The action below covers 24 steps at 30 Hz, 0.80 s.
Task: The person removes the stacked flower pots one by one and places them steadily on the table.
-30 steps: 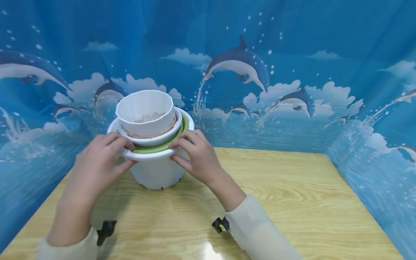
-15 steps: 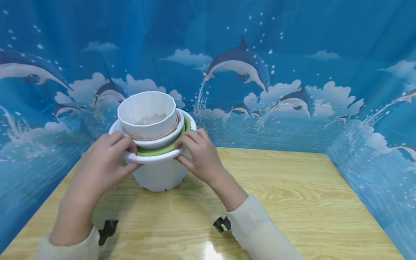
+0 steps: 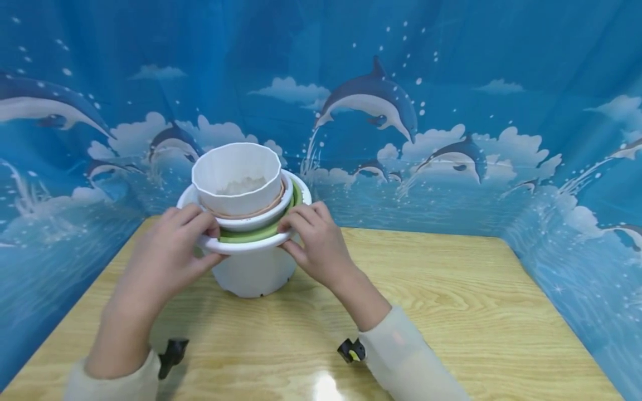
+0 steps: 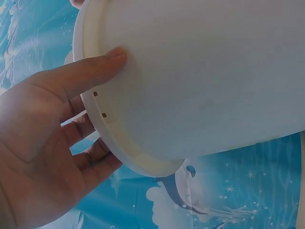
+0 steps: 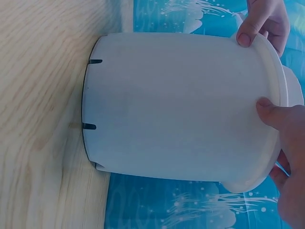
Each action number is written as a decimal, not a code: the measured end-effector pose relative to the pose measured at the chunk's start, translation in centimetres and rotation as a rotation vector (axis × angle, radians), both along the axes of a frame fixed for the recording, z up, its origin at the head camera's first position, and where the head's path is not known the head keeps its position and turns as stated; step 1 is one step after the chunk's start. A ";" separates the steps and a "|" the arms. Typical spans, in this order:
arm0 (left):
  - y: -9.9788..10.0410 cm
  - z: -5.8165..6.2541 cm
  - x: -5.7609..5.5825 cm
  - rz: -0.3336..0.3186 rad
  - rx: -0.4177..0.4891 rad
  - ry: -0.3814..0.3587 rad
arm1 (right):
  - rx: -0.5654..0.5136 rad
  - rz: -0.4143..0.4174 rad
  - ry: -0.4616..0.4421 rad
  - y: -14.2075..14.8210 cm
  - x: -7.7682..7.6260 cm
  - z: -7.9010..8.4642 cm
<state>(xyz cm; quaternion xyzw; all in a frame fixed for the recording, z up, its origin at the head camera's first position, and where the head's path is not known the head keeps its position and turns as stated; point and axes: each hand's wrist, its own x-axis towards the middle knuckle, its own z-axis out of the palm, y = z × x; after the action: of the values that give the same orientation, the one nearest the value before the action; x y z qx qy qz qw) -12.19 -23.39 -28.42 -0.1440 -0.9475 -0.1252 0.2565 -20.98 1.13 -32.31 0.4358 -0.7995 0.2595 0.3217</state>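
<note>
A large white plant pot (image 3: 253,273) stands on the table, with slots (image 5: 89,126) along its bottom edge. Nested in it are a green pot (image 3: 251,235), a white-rimmed pot (image 3: 246,224), an orange-rimmed pot (image 3: 246,215) and, on top, a white faceted pot (image 3: 238,167) with pale stuff at its bottom, too indistinct to name. My left hand (image 3: 163,259) grips the large pot's rim at the front left, thumb (image 4: 107,67) below on the outer wall. On the front right, my right hand (image 3: 321,245) pinches the same rim, thumb (image 5: 269,112) underneath.
The wood-grain table (image 3: 441,301) extends to the right of the pots. A blue dolphin-print curtain (image 3: 451,83) hangs behind the table and at both sides. Black mounts (image 3: 173,353) sit at both sleeve cuffs.
The large pot, with the nested pots in it, has slid a little to the right and slightly closer. Both hands have moved with it, keeping their hold on the rim.
</note>
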 end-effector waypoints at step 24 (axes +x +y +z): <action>2.2 -0.3 0.2 -0.112 0.007 0.050 | -0.050 -0.040 0.016 3.1 2.0 -0.5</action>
<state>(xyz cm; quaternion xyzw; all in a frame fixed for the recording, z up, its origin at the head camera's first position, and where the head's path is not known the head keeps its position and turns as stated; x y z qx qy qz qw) -11.98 -21.20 -28.75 -0.1989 -0.9308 -0.1391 0.2734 -18.93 4.22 -32.86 0.4135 -0.7989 0.2691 0.3441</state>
